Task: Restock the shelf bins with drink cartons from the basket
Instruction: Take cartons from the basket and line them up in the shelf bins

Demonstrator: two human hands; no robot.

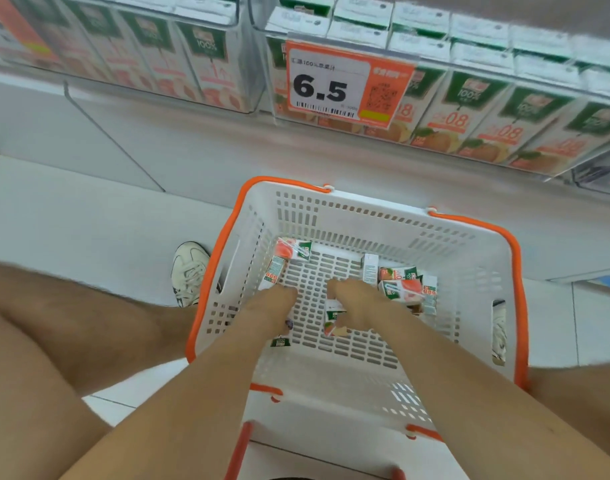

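White basket (pixel 365 216): our right hand (pixel 360 306) clasps 1 carton (pixel 333 322); our left hand (pixel 267 308) covers another carton (pixel 281 341), its grip we cannot tell

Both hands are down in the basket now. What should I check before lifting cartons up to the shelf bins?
1. Right hand holds a carton: ok, fingers curl round it.
2. Left hand holds one: cannot tell; a second carton peeks from under its wrist, grip hidden.
3. Stock left in the basket: ok, loose cartons lie near the far wall.
4. Space in the right bin: cannot tell; the visible rows look full.
5. Handle clear of the lift: ok, folded down on the rim.
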